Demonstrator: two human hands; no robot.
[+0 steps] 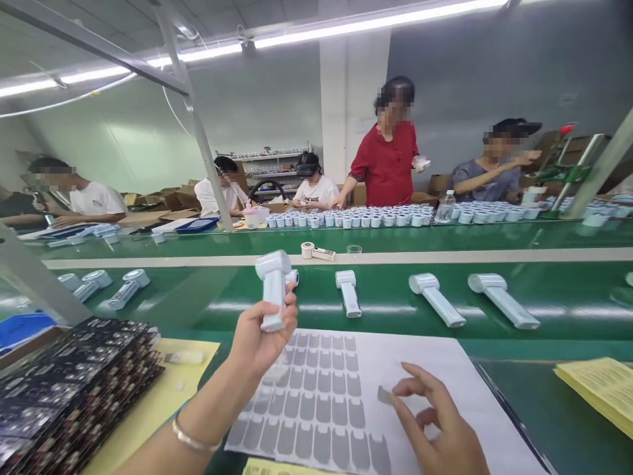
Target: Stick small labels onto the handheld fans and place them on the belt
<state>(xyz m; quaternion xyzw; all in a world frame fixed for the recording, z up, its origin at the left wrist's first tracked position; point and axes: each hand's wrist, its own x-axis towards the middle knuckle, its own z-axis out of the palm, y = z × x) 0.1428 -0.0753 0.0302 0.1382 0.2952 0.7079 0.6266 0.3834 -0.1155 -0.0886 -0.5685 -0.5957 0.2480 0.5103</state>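
Note:
My left hand (264,330) is wrapped round the handle of a pale blue handheld fan housing (273,290), raised over the bench with its round head up. Between thumb and forefinger, my right hand (440,415) pinches a small grey sticker (384,395). Below both hands lies a white sticker sheet (420,349) with rows of grey rounded stickers (323,407); its right part is bare backing. Behind my left hand, part of another pale housing (293,277) shows.
Several similar housings (438,300) lie on the green conveyor belt (386,316). Stacked dark printed cards (74,376) stand at left, yellow printed paper (601,389) at right. Many small cups (346,218) line the far bench, where several people sit and one person in red (383,165) stands.

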